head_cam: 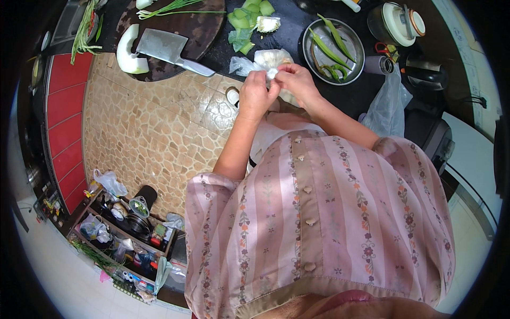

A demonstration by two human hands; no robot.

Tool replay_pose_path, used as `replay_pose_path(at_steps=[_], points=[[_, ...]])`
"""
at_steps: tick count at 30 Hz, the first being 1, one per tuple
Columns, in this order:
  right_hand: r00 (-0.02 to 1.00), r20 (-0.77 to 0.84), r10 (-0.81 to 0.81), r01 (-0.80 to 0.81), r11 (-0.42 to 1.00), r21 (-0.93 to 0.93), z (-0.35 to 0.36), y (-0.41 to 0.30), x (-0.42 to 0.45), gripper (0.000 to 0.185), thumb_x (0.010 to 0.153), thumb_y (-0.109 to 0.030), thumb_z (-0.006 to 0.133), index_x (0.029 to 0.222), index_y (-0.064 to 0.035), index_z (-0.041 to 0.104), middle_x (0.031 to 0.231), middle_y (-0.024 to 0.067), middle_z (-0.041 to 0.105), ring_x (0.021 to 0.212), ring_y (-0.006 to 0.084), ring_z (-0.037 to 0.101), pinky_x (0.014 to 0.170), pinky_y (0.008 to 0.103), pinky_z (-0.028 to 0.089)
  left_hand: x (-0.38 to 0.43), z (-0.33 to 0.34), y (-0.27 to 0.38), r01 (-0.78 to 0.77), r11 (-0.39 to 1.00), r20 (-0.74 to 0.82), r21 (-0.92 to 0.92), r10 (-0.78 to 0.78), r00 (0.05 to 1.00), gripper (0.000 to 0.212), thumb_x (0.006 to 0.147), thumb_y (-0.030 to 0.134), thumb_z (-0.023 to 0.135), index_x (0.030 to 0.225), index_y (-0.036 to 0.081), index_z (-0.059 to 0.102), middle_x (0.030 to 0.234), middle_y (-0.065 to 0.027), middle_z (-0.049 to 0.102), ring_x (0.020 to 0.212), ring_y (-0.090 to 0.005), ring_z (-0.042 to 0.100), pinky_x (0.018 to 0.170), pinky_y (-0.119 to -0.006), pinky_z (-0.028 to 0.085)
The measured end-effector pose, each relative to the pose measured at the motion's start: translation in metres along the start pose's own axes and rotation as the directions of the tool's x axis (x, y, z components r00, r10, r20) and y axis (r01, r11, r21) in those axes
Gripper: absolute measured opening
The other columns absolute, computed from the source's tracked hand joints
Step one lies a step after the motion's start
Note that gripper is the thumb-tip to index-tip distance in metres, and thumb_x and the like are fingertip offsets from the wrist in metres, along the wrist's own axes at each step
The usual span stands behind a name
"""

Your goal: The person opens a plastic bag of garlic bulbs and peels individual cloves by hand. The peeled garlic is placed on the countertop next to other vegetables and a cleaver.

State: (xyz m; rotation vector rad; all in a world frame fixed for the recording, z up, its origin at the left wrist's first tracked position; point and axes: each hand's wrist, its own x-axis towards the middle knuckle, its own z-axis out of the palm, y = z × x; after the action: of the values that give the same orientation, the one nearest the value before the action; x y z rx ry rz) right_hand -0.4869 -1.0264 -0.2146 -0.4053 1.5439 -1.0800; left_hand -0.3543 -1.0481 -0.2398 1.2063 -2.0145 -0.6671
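Note:
Close together at the counter's edge, my left hand (pixel 257 93) and my right hand (pixel 298 83) pinch a small white piece (pixel 272 73) between their fingertips. Its exact kind cannot be told, as the fingers cover part of it. Just beyond them, a clear plastic bag (pixel 275 58) with pale contents rests on the dark counter. To the right of the bag is a round metal plate (pixel 356 75) holding long green peppers (pixel 329 50). Pale green peel pieces (pixel 241 22) and a whitish cut chunk with seeds (pixel 268 24) lie farther back.
On the round chopping board (pixel 203 34) lie a cleaver (pixel 162 44), its handle past the board's edge, a curved piece of white-fleshed gourd (pixel 126 52) and green onions (pixel 171 10). At right stand an open flask (pixel 378 65), a lidded pot (pixel 392 24) and a kettle (pixel 426 71).

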Motion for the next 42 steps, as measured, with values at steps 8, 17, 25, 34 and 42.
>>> replay_pose_path(at_steps=[8, 17, 25, 34, 42], points=[[0.990, -0.003, -0.144, 0.128, 0.896, -0.425, -0.002, 0.012, 0.022, 0.034, 0.072, -0.022, 0.066, 0.095, 0.0027, 0.061, 0.086, 0.0130, 0.065, 0.079, 0.0208, 0.064, 0.071, 0.0313, 0.050, -0.003, 0.011, 0.008, -0.060, 0.995, -0.078, 0.086, 0.066, 0.995, 0.032, 0.073, 0.012, 0.065, 0.100, -0.002, 0.057, 0.092, -0.0178, 0.060, 0.077, -0.0344, 0.062, 0.065, -0.040, 0.053], [0.989, -0.011, -0.145, 0.105, 0.762, -0.639, 0.006, -0.001, 0.018, 0.030, 0.073, -0.024, 0.065, 0.094, -0.0027, 0.060, 0.088, 0.0142, 0.066, 0.083, 0.0249, 0.064, 0.076, 0.0337, 0.049, -0.006, 0.005, 0.010, -0.140, 0.988, -0.019, 0.070, 0.142, 0.990, 0.035, 0.074, 0.007, 0.064, 0.106, -0.005, 0.054, 0.097, -0.0175, 0.055, 0.089, -0.0339, 0.056, 0.077, -0.039, 0.050], [0.993, 0.084, -0.085, 0.119, 0.741, -0.661, 0.003, -0.015, 0.023, 0.026, 0.073, -0.021, 0.064, 0.093, -0.0041, 0.059, 0.088, 0.0135, 0.064, 0.085, 0.0244, 0.062, 0.076, 0.0335, 0.047, 0.003, 0.008, 0.010, -0.181, 0.980, -0.092, 0.080, 0.189, 0.978, 0.033, 0.071, 0.004, 0.063, 0.103, -0.002, 0.056, 0.094, -0.0154, 0.053, 0.088, -0.0342, 0.054, 0.074, -0.040, 0.049], [0.987, 0.158, -0.020, 0.069, 0.946, -0.317, -0.013, -0.011, 0.023, 0.028, 0.073, -0.013, 0.065, 0.097, -0.0005, 0.057, 0.087, 0.0090, 0.061, 0.079, 0.0153, 0.058, 0.068, 0.0279, 0.046, 0.006, 0.001, -0.004, 0.050, 0.973, 0.037, -0.223, -0.043, 0.998, 0.029, 0.072, 0.004, 0.061, 0.100, 0.001, 0.061, 0.090, -0.0141, 0.058, 0.069, -0.0246, 0.061, 0.064, -0.033, 0.053], [0.986, 0.165, -0.005, 0.027, 0.991, -0.132, -0.028, -0.014, -0.011, 0.027, 0.085, -0.013, 0.063, 0.106, 0.0020, 0.054, 0.097, 0.0093, 0.060, 0.084, 0.0157, 0.062, 0.075, 0.0271, 0.052, 0.007, -0.001, -0.006, 0.245, 0.914, 0.065, -0.324, -0.237, 0.969, 0.023, 0.072, 0.011, 0.065, 0.091, -0.001, 0.062, 0.083, -0.0129, 0.062, 0.062, -0.0188, 0.062, 0.060, -0.030, 0.053]])
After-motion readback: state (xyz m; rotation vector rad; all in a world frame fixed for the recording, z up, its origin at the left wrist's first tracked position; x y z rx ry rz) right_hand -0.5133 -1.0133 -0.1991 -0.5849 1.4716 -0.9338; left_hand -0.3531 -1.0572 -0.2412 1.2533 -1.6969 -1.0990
